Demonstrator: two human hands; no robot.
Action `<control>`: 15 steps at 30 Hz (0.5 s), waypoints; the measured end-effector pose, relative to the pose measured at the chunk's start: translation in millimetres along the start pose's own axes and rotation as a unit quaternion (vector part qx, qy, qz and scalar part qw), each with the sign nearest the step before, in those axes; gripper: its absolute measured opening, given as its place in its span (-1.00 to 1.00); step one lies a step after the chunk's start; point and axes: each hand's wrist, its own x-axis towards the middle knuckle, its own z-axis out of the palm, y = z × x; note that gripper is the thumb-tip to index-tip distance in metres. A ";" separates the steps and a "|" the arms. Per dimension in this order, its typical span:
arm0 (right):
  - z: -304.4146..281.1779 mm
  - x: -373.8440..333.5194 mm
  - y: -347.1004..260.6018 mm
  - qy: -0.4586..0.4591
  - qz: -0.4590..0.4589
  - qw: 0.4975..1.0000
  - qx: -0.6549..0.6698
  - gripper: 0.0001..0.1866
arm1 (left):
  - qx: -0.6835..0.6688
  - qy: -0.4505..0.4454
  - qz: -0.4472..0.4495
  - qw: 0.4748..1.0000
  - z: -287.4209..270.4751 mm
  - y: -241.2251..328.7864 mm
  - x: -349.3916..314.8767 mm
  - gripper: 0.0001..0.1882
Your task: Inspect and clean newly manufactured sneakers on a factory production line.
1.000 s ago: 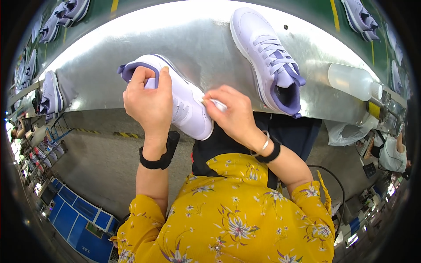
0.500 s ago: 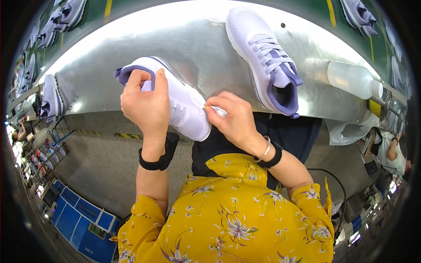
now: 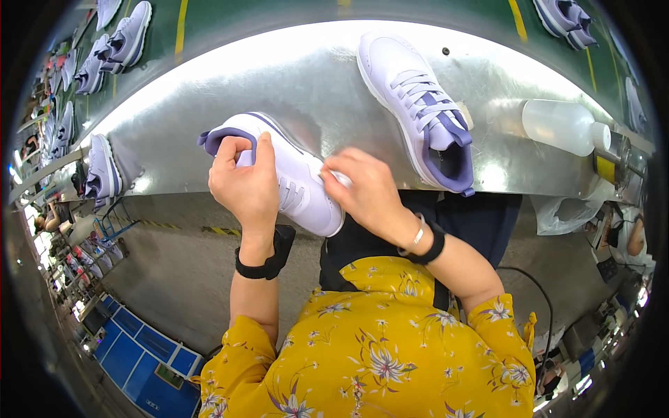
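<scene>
My left hand [image 3: 245, 177] is closed on the heel end of a pale lilac sneaker [image 3: 298, 164], its fingers inside the dark purple collar and the thumb raised. The sneaker is tipped on its side, with its toe over the table's near edge. My right hand [image 3: 369, 191] pinches a small white wad [image 3: 341, 178], perhaps cloth, against the sneaker's white sole edge near the forefoot. Most of the wad is hidden by my fingers. To the right, a second lilac sneaker [image 3: 411, 87] stands with its toe pointing away from me.
The metal table [image 3: 230, 83] carries a translucent bottle [image 3: 557, 125] lying on its side, a small dark round piece [image 3: 446, 51] and another sneaker [image 3: 102, 167] at the left. Beyond it, a green belt [image 3: 244, 15] bears several sneakers. A plastic bag [image 3: 561, 214] hangs at the right edge.
The whole view has shifted, so things sit slightly lower. My right hand has moved a little along the sole edge with the wad; my left hand keeps its grip on the sneaker.
</scene>
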 end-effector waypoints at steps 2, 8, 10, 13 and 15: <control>6.3 9.1 -3.1 0.008 -0.007 1.000 0.000 -0.90 | -0.019 -0.007 -0.024 1.000 -2.7 4.1 -3.1 -0.76; -3.1 -28.0 -4.9 0.004 -0.065 0.998 -0.023 -0.87 | -0.060 0.012 0.028 0.998 -15.8 -14.8 -14.8 -0.77; -2.6 -31.7 -13.1 0.008 -0.081 0.995 -0.049 -0.85 | -0.071 0.011 0.022 0.997 -20.1 -18.6 -16.6 -0.78; 11.2 -4.0 -15.9 0.033 -0.112 0.993 -0.029 -0.84 | -0.098 0.016 0.018 0.995 -22.2 -17.4 -16.8 -0.78; 13.8 0.4 -23.0 0.027 -0.111 0.993 -0.041 -0.84 | -0.128 0.025 -0.001 0.991 -23.6 -21.2 -16.5 -0.78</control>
